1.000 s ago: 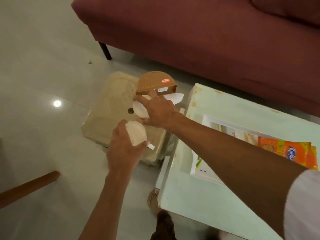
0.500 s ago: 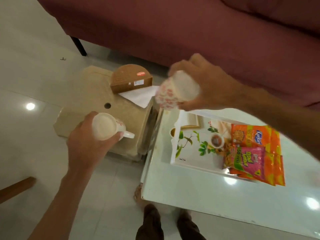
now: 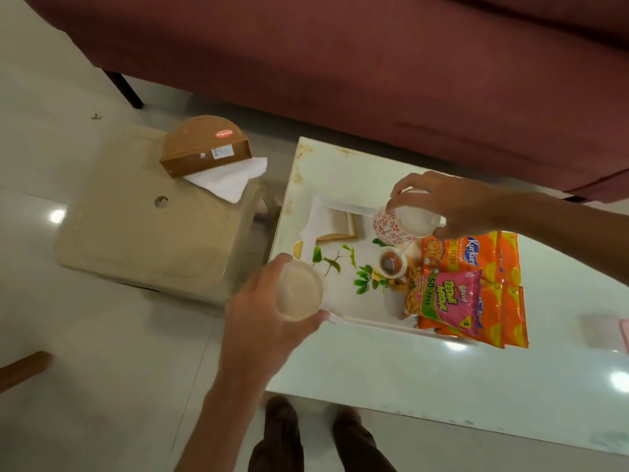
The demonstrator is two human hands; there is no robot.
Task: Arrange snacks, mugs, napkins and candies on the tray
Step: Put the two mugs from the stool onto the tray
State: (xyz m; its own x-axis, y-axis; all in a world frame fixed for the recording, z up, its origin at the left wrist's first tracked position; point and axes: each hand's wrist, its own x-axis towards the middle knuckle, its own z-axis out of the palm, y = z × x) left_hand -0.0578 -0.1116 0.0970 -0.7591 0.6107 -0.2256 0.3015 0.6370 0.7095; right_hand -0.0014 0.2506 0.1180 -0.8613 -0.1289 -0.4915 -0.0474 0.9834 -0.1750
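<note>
1. We are in a home living room: a maroon sofa (image 3: 374, 63) fills the view from ten to two o'clock.
2. At centre we stand at a low white coffee table (image 3: 391, 379).
3. Around us lies a glossy tiled floor (image 3: 85, 386).

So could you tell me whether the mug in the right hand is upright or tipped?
Tipped. The patterned mug lies on its side in the right hand, above the tray.
</note>
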